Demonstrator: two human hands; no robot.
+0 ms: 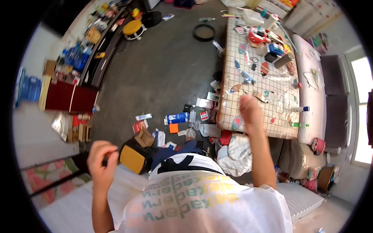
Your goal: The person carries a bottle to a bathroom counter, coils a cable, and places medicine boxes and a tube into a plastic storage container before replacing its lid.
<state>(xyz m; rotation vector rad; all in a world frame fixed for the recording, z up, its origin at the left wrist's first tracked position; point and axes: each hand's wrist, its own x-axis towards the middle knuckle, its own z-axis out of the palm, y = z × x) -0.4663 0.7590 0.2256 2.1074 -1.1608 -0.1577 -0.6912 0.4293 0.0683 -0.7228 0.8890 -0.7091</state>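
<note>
My left hand point(101, 162) is raised at the left, above a seat with a yellow pad point(132, 159). Its fingers are curved, with a dark gap between them and the thumb; I see nothing held. Over the near left part of the table with a checked cloth point(281, 122), my right hand point(250, 112) is slightly blurred, its fingers bunched and partly hidden. Close to it lie a brown oval piece point(235, 88), a brownish item point(258, 95) and a teal-and-red patterned piece point(236, 123). Farther up the cloth are a light blue item point(248, 77) and a dark grey cylinder point(284, 60).
Boxes, a blue package point(176, 118) and a plastic bottle point(192, 115) litter the floor by the table. A white cloth bundle point(235, 155) lies at its near end. Farther off are a black ring point(204, 32) and a yellow stool point(133, 28). A pink-covered bench point(311, 97) runs alongside.
</note>
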